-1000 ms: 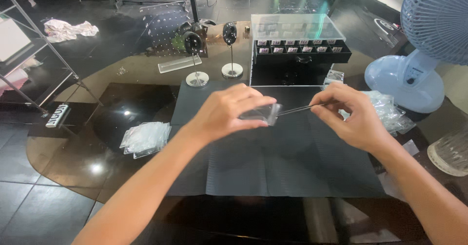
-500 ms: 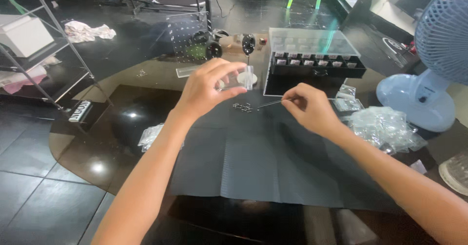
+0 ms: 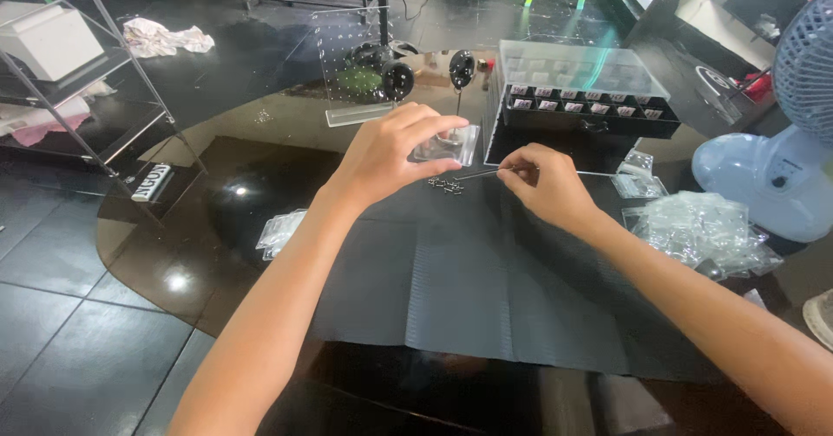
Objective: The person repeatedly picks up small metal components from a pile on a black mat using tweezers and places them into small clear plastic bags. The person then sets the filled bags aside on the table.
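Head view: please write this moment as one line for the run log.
left hand: holds small clear bag | right hand: holds thin metal tool | small metal pieces: on black mat | box of compartments: behind

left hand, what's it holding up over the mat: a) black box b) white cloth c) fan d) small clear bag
d: the left hand pinches a small clear bag above the black mat, while the right hand holds a thin metal tool near the small metal pieces.

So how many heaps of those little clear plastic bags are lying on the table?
2: a small heap at the mat's left edge, a bigger heap on the right by the fan. More may be hidden.
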